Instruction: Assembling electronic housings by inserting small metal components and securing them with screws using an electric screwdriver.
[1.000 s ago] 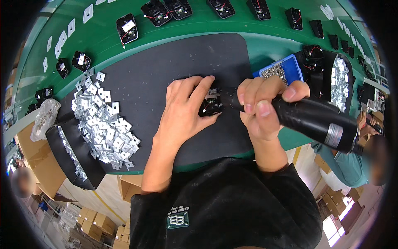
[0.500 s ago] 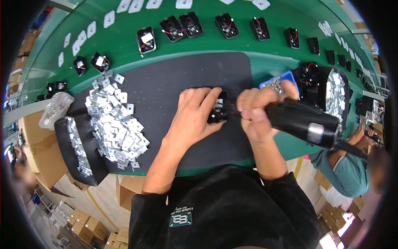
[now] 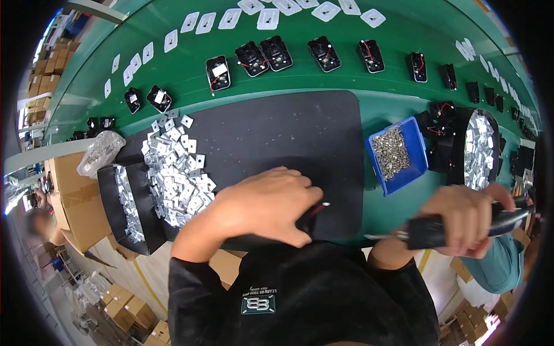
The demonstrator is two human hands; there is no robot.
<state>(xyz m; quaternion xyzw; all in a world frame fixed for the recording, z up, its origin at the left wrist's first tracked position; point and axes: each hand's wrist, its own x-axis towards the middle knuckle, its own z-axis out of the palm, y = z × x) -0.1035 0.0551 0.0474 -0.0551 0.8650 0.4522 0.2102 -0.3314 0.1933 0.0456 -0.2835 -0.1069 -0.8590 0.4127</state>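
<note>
My left hand (image 3: 271, 202) is closed over a small black plastic housing (image 3: 310, 221) near the front edge of the dark mat. A red wire and a white connector stick out of the housing, most of which the fingers hide. Off to the right, my right hand (image 3: 461, 216) is wrapped round a black electric screwdriver (image 3: 426, 232). Its bit points left, toward the housing but well apart from it. Beyond the screwdriver lies a blue tray (image 3: 416, 153) with many small screws (image 3: 392, 153) in it.
Square metal plates (image 3: 179, 173) are heaped on the mat's left side, beside a black bin (image 3: 147, 222). Another bin of metal pieces (image 3: 479, 147) stands at right. Black housings (image 3: 324, 55) and white covers (image 3: 268, 18) line the green table's far side. A co-worker's sleeve (image 3: 499, 262) shows at lower right.
The screwdriver has come away from the housing, down and to the right, its bit now level. My left hand has drawn the housing closer to me. The whole view has shifted slightly.
</note>
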